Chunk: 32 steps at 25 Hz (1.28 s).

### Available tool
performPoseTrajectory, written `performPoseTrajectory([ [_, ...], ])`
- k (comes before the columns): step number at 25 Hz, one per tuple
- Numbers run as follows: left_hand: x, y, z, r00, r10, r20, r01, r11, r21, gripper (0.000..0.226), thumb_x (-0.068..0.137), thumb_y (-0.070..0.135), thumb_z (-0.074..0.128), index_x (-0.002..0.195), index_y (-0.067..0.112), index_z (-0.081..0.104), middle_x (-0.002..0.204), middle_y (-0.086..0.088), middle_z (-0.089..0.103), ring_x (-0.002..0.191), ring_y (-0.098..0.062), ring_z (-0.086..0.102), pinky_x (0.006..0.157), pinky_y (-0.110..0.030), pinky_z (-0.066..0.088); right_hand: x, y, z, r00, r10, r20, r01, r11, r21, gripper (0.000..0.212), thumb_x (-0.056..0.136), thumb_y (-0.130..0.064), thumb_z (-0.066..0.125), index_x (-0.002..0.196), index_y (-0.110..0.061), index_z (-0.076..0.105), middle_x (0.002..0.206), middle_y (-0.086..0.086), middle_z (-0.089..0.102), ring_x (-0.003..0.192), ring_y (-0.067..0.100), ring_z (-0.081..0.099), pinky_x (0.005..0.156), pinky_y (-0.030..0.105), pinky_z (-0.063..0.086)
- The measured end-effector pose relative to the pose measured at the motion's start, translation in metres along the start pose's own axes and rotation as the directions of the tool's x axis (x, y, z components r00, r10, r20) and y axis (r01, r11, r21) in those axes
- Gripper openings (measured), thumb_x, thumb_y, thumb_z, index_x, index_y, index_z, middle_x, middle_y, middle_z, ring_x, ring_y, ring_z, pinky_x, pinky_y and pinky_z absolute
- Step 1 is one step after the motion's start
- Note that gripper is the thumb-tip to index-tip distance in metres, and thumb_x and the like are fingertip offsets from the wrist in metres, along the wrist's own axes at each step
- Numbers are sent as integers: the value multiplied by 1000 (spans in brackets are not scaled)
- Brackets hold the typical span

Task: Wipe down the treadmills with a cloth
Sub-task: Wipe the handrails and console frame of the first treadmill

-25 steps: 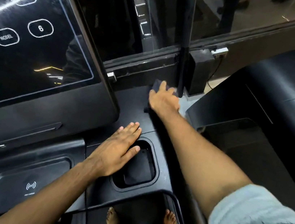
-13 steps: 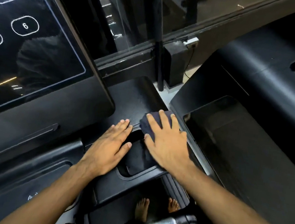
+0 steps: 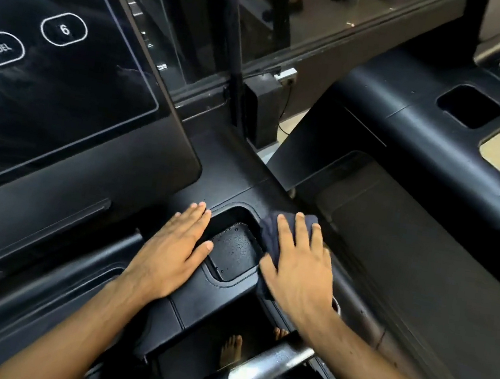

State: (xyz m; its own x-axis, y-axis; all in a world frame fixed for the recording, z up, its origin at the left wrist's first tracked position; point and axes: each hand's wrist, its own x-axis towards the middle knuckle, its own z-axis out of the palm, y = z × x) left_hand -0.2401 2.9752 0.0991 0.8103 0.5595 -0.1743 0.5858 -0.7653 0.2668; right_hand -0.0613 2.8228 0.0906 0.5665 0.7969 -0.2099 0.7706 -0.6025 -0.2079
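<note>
Treadmill console (image 3: 130, 211) fills the left and centre of the view, black plastic w/ a dark touch screen (image 3: 51, 65) tilted up at top left; a second treadmill (image 3: 409, 141) sits just beside it on the right, w/ its belt (image 3: 407, 275) running down the frame. Between the two hands is a recessed cup tray (image 3: 233, 251) in the console, its floor speckled w/ small droplets. Left hand (image 3: 169, 252) lies flat, fingers spread and open, palm down on the console surface at the tray's left rim, bracing, holding nothing. Right hand (image 3: 299, 267) is also flat and open, pressing the dark cloth (image 3: 271, 234) down on the tray's right rim; cloth bunches out past the fingertips and along the thumb side, so it's pinned under the palm, not gripped in a fist. Silver handrail (image 3: 269, 365) shows at bottom, w/ bare feet (image 3: 231, 350) below. Step in hand looks like wiping the console ledge around the tray. Next move prob calls for dragging the cloth into the tray to lift the droplets, keeping pressure even so it doesn't slip off the edge; the second treadmill likely remains to do.
</note>
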Motion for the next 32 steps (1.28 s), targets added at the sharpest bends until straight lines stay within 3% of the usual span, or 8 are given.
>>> performPoseTrajectory([
  [5, -11, -14, -6, 999, -2, -45, 1, 1000, -10, 78, 89, 59, 9, 154, 17, 18, 161, 3, 11, 146, -1, -1, 118, -21, -2, -1, -25, -20, 955, -295, -35, 297, 948, 117, 59, 94, -31, 48, 151, -17, 42, 159, 4, 39, 148, 30, 31, 115, 41, 35],
  [8, -17, -21, -6, 997, -10, -73, 8, 999, -37, 79, 89, 57, 9, 154, 14, 21, 161, 0, 15, 144, -1, 0, 117, -20, -2, 4, -69, -27, 991, -124, -45, 129, 852, 507, 36, 89, -21, 52, 124, -21, 57, 127, -1, 63, 121, 23, 54, 94, 34, 44],
  [11, -20, -23, -4, 994, -22, -111, 14, 997, -73, 75, 90, 49, 9, 153, 11, 24, 160, -3, 19, 145, -4, 6, 118, -22, 0, 8, -106, -22, 974, 96, 205, -216, 663, 717, 31, 93, -27, 50, 123, -20, 57, 118, 7, 68, 112, 31, 61, 88, 34, 47],
  [15, -31, -29, -7, 990, -19, -138, 10, 998, -65, 68, 86, 24, 22, 151, 6, 25, 159, -9, 21, 148, -15, 14, 119, -26, 2, 23, -131, -14, 917, 242, 316, -398, 595, 699, 43, 95, -34, 50, 129, -8, 46, 131, 15, 61, 116, 36, 58, 89, 37, 47],
  [20, -37, -35, -3, 990, 16, -137, -23, 998, -53, 60, 92, 21, 28, 148, 2, 29, 157, -14, 26, 147, -23, 21, 120, -32, 7, 3, -134, -9, 924, -41, 381, -127, 906, 404, 87, 91, -47, 56, 159, -16, 13, 157, 13, 28, 138, 37, 39, 109, 42, 39],
  [23, -39, -36, -6, 988, -22, -151, 6, 994, -107, 57, 99, 31, 18, 152, 9, 25, 159, -5, 21, 148, -13, 15, 120, -26, 5, 12, -113, -17, 922, -44, 385, -116, 917, 381, 51, 91, -30, 55, 140, -17, 45, 135, 11, 56, 121, 34, 55, 97, 37, 47],
  [28, -41, -33, -6, 989, -34, -143, 23, 997, -76, 58, 99, 32, 19, 153, 12, 22, 161, -2, 18, 149, -10, 11, 118, -21, -2, 24, -111, -13, 893, 304, 331, -447, 516, 731, 35, 81, -27, 58, 113, -12, 53, 100, 9, 66, 94, 31, 64, 86, 43, 55],
  [32, -41, -35, -5, 990, -39, -137, 30, 997, -68, 66, 95, 40, 8, 153, 12, 23, 161, -3, 20, 149, -11, 12, 118, -22, -2, 31, -130, -6, 889, 36, 456, -337, 725, 600, 15, 76, -25, 68, 85, -15, 62, 94, 8, 70, 91, 27, 67, 77, 36, 55],
])
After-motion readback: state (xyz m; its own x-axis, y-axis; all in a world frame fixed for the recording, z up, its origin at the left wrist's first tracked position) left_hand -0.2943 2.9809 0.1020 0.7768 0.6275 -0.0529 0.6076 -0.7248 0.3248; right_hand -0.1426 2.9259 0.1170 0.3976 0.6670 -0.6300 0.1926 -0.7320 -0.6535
